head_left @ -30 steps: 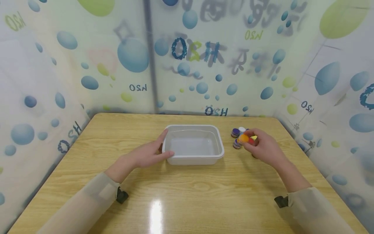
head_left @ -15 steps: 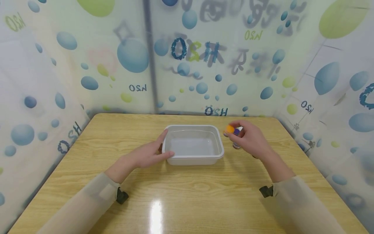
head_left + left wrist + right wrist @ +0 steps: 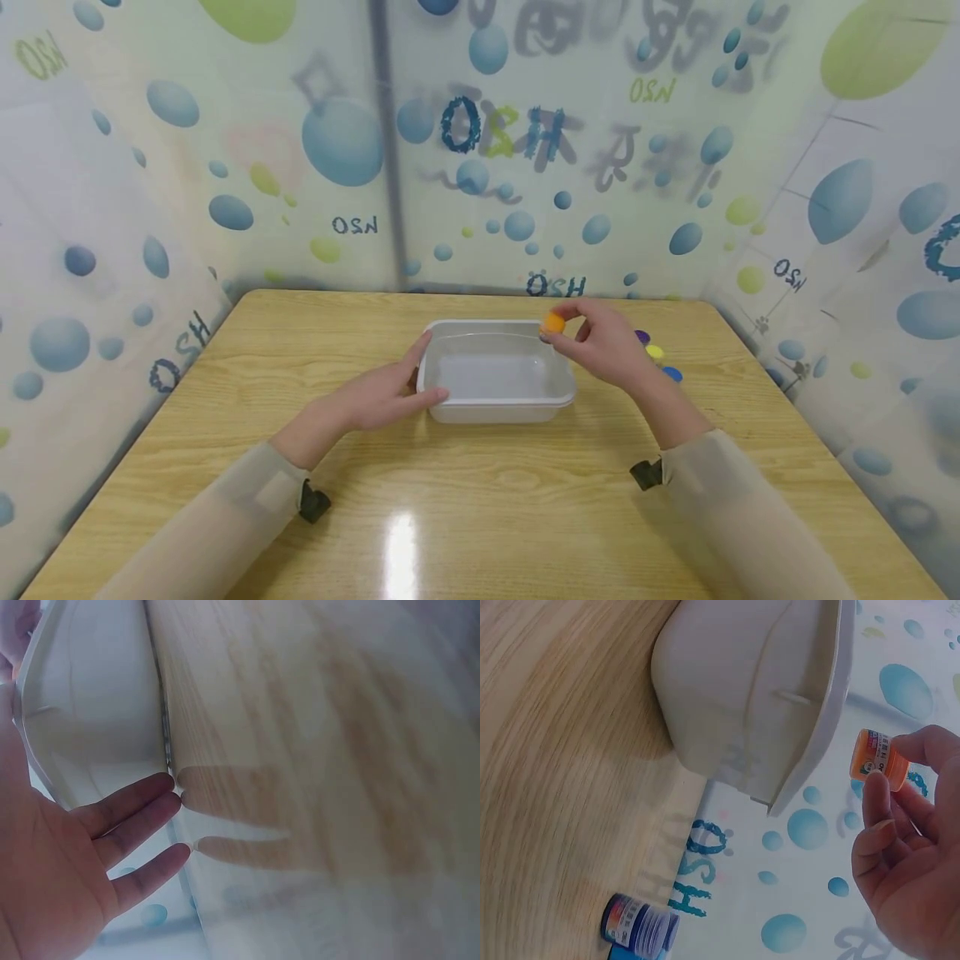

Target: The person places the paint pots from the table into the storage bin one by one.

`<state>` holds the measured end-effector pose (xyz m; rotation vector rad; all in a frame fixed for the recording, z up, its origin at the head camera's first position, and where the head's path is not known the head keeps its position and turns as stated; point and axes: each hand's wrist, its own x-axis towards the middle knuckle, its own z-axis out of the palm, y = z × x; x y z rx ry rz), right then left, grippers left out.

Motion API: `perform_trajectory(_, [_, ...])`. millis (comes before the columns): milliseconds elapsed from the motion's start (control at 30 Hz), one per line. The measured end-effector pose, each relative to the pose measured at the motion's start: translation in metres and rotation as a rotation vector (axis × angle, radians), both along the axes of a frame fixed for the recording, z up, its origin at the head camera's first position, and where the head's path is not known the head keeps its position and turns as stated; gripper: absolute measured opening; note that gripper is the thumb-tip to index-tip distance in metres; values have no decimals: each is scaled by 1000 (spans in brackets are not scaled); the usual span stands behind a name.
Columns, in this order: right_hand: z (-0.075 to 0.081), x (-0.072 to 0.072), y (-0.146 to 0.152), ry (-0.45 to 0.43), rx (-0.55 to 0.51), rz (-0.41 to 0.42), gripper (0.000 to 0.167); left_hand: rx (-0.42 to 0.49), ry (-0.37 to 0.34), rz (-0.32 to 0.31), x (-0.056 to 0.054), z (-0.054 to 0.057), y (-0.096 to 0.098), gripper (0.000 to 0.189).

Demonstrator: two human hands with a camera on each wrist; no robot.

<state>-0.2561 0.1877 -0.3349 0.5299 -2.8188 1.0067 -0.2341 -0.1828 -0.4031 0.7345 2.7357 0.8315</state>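
Note:
A white rectangular plastic basin stands mid-table. My left hand rests against its left end, thumb lying on the front rim; in the left wrist view, several straight fingers reach down beside the basin's wall. My right hand pinches a small paint jar with orange contents and a printed label. In the head view, that orange jar is held over the basin's back right corner. Inside the basin nothing shows in the head view.
Right of the basin, partly behind my right hand, stand more small paint jars, with a purple lid, a yellow lid and a blue lid. A patterned curtain borders the wooden table.
My right hand has carried the orange paint jar leftward from the jar group to the basin's right rim. The left hand and the basin have kept their place.

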Motion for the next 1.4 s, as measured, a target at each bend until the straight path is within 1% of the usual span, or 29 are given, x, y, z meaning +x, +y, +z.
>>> perform_trajectory(133, [-2, -6, -11, -15, 9, 9, 39, -3, 1, 1, 0, -2, 0, 107])
perform_trajectory(300, [-5, -11, -24, -28, 0, 50, 39, -4, -11, 5, 1, -1, 0, 107])
perform_trajectory(433, [-9, -16, -37, -19, -11, 81, 38, -3, -17, 6, 1, 0, 0, 108])
perform_trajectory(567, [-13, -23, -49, -10, 4, 99, 39, -5, -7, 4, -1, -1, 0, 108])
perform_trajectory(733, [-16, -30, -64, -30, 10, 128, 41, -15, -12, 10, -1, 0, 0, 108])
perform_trajectory(900, [-23, -39, -76, -39, 19, 152, 39, -22, -15, 11, -2, -1, 0, 108])
perform_trajectory(1000, [-25, -43, -85, -60, 24, 163, 38, -20, -18, 13, -2, -1, 0, 108])
perform_trajectory(1200, [-28, -47, -98, -114, 60, 167, 38, -24, -25, 13, -3, -2, 0, 108])
perform_trajectory(1400, [-28, -51, -107, -113, 109, 209, 41, -23, -21, 9, -2, -2, 0, 107])
